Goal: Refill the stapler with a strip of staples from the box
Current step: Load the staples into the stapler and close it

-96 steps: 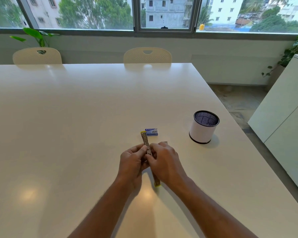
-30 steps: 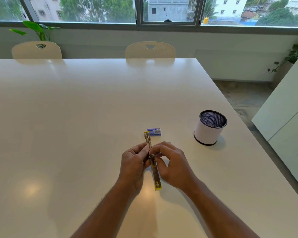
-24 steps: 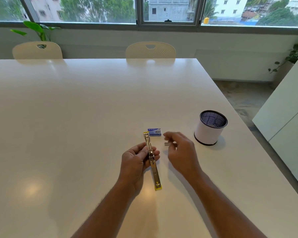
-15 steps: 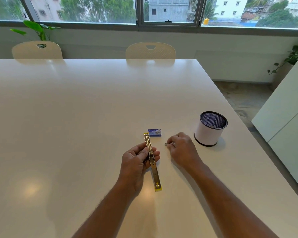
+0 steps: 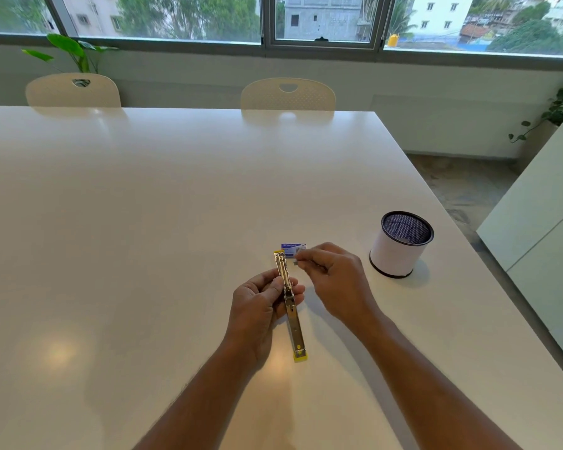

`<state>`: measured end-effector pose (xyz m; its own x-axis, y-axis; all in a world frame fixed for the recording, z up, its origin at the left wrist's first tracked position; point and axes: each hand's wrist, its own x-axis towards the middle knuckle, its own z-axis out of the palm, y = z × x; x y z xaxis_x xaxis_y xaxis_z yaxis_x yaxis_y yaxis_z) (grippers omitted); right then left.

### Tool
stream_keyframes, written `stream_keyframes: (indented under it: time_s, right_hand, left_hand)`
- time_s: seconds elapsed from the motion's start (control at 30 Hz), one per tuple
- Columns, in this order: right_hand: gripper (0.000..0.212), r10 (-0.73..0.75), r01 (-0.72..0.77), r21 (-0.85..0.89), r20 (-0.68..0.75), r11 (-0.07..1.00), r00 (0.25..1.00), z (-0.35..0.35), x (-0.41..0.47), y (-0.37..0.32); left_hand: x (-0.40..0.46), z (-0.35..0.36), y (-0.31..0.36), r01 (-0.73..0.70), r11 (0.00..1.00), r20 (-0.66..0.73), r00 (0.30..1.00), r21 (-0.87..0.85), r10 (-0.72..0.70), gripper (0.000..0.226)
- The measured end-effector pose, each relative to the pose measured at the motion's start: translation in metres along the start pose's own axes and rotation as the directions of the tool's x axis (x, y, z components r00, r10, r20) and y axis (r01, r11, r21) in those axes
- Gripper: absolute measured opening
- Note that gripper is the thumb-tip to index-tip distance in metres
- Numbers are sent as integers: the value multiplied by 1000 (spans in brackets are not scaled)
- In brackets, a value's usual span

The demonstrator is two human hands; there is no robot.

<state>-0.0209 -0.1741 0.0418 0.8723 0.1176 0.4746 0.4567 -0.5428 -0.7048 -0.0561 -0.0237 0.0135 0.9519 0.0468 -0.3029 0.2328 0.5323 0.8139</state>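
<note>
The stapler [image 5: 290, 303] is folded out flat, a long metal bar with yellow ends pointing away from me. My left hand [image 5: 257, 306] grips it around the hinge in the middle. My right hand [image 5: 333, 279] hovers just right of the stapler's far end and pinches a short strip of staples [image 5: 295, 262] between thumb and fingertips. The small blue staple box [image 5: 292, 249] lies on the white table [image 5: 176, 206] just beyond the stapler, partly behind my right fingers.
A white cup with a black mesh rim [image 5: 400, 245] stands to the right of my hands. Two cream chairs [image 5: 288, 94] sit at the table's far edge. The table's right edge drops to the floor beside a white cabinet [image 5: 540, 228].
My right hand let go of the stapler, reached to the table right of the box, picked up the staple strip and brought it toward the stapler's far end. My left hand kept holding the stapler.
</note>
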Motion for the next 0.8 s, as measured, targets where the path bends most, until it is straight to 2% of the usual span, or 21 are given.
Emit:
stream_keyframes:
  time_s: [0.17,0.4,0.57,0.8]
  right_hand:
    - [7,-108,122,-141,103,983,989,3,-1,-7]
    - [7,-203,257,-223,239,940,950,4,2,-11]
    - [4,-208,291,-258,304,921,930,2,6,-8]
    - [10,-219,337,-274,383,901,897,-4,9,-12]
  left_hand:
    - [-1,2,1,-22,1000,28,999,5,21,23]
    - [-1,0,0,-30,999,26,999,30,29,24]
    - [1,-1,-1,-39,998,22,999,42,38,24]
    - [1,-1,-2,-49,998,25,999,40,48,24]
